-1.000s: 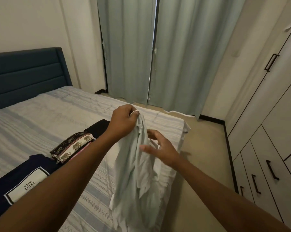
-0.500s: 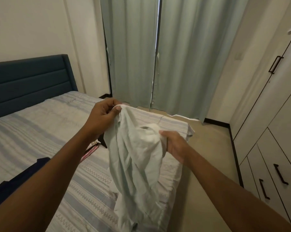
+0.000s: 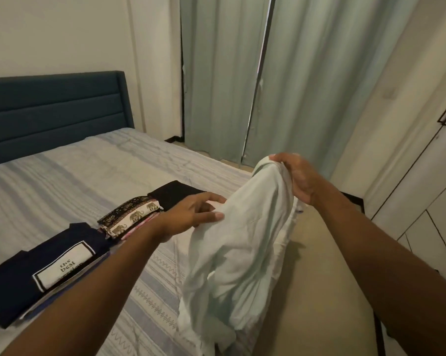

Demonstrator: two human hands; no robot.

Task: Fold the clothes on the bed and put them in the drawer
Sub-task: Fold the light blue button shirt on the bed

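Grips the bunched top of a pale mint garment in the right hand, right of centre, fingers curled over the cloth and closed on it. Touches the garment's left edge with the left hand, just left of centre, fingers stretched nearly straight and spread, thumb tip laid on the fabric. Hanging unfolded in loose folds from that upper grip down to the lower middle of the frame, over the near right corner of the striped bed. Lying in a row on the bed, from lower left toward centre: a folded navy shirt with a white label, a folded elephant-print piece just beside it, then a folded black piece partly behind the left hand. Behind, a blue headboard at upper left and pale green curtains at top centre. At the right edge, closed drawer fronts, well apart from the garment.
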